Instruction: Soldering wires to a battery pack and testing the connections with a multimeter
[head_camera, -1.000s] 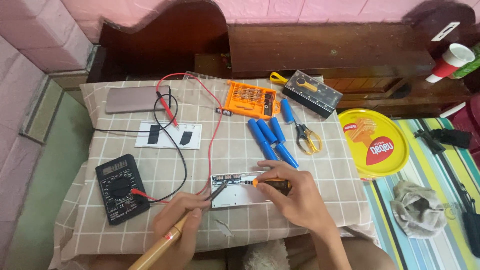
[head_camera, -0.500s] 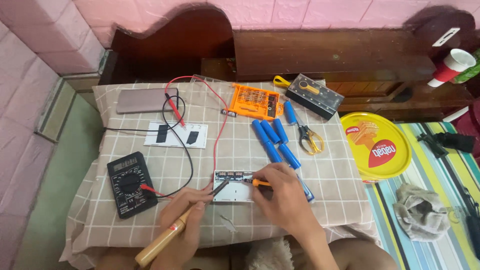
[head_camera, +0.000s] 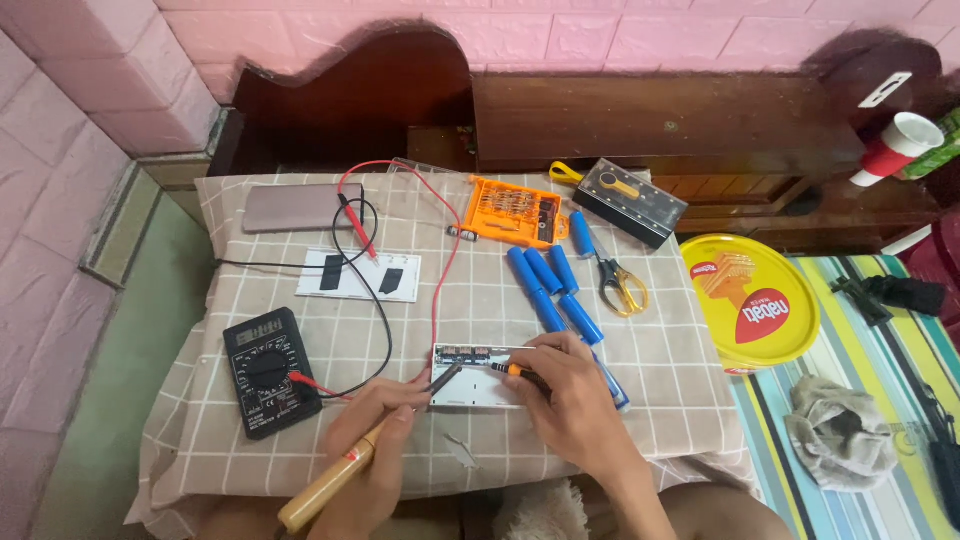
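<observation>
**A:** Hands first, since they're closest to the camera. Compared with a second ago, both have closed in on the white board (head_camera: 478, 364). The left hand (head_camera: 375, 425) has its fingers wrapped shut round a wooden-handled soldering iron (head_camera: 335, 478), whose tip now sits at the board's near-left edge. The right hand (head_camera: 565, 395) pinches a small orange-tipped tool (head_camera: 508, 369) against the board's top. The view itself has also drifted a bit.

**B:** So the work has settled onto that board?

**A:** Looks like it to me, both tools are parked on it now. The board lies flat on the checked surface (head_camera: 650, 400), right in front of the person.

**B:** Any packaging or labels around?

**A:** Left of the board is a black multimeter (head_camera: 270, 370) with red and black leads. Beyond the board are blue cylindrical cells (head_camera: 555, 290), then yellow-handled scissors (head_camera: 622, 285). Further back there's an orange bit case (head_camera: 512, 212) and a black box with a yellow emblem (head_camera: 630, 200). Far right of the board, a round yellow tin (head_camera: 750, 300) has a red label on its lid. A white paper with two black patches (head_camera: 360, 277) lies back-left.
</observation>
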